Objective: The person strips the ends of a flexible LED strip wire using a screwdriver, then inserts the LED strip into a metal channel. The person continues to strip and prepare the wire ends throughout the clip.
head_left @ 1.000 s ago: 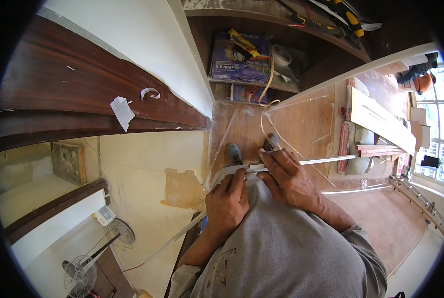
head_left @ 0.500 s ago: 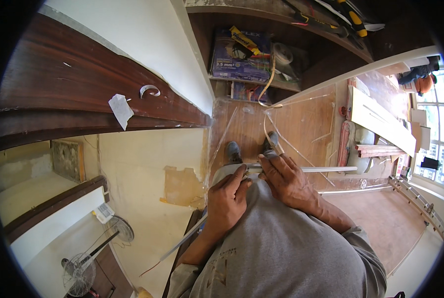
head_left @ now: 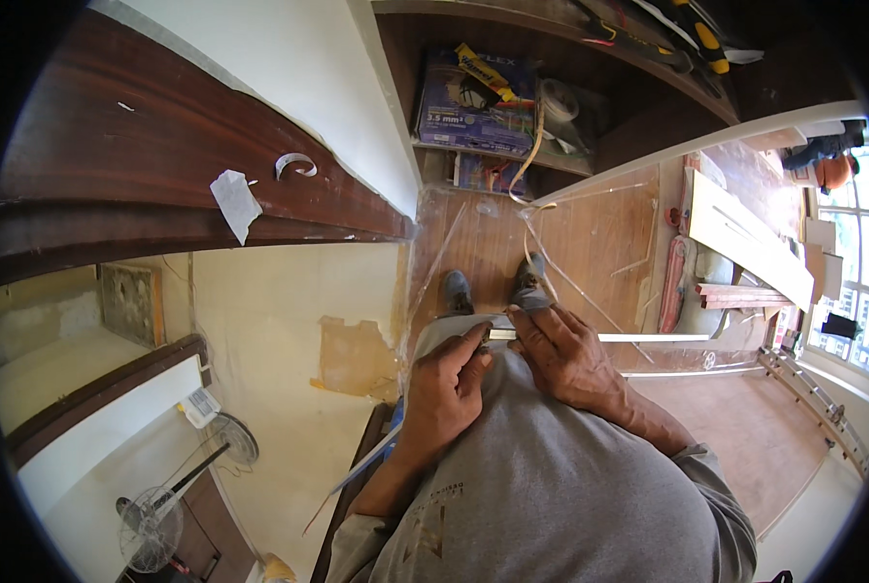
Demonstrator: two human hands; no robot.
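Note:
In front of my belly, both hands meet at a long, narrow white strip (head_left: 653,338), which looks like plastic trunking. My right hand (head_left: 562,358) wraps over it from above, and a long stretch sticks out to the right. My left hand (head_left: 444,384) is closed, thumb and fingertips pinched at the strip's left end; the fingers hide most of that end. Behind my left forearm a thin grey cable (head_left: 361,468) slants down to the left and ends in a reddish bare tip. Whether this cable runs up into my left hand is hidden.
Ahead, a dark shelf unit (head_left: 590,185) holds a blue box (head_left: 475,102), a tape roll (head_left: 558,100) and hand tools (head_left: 698,39). A pale strip (head_left: 534,146) trails to the wooden floor (head_left: 590,248). Right are boards (head_left: 745,231) and a ladder (head_left: 813,394); left, a fan (head_left: 151,530).
The white strip has turned slightly between my hands and now shows a narrower face. The grey cable's tip has swung a little to the right. Both hands keep nearly the same place.

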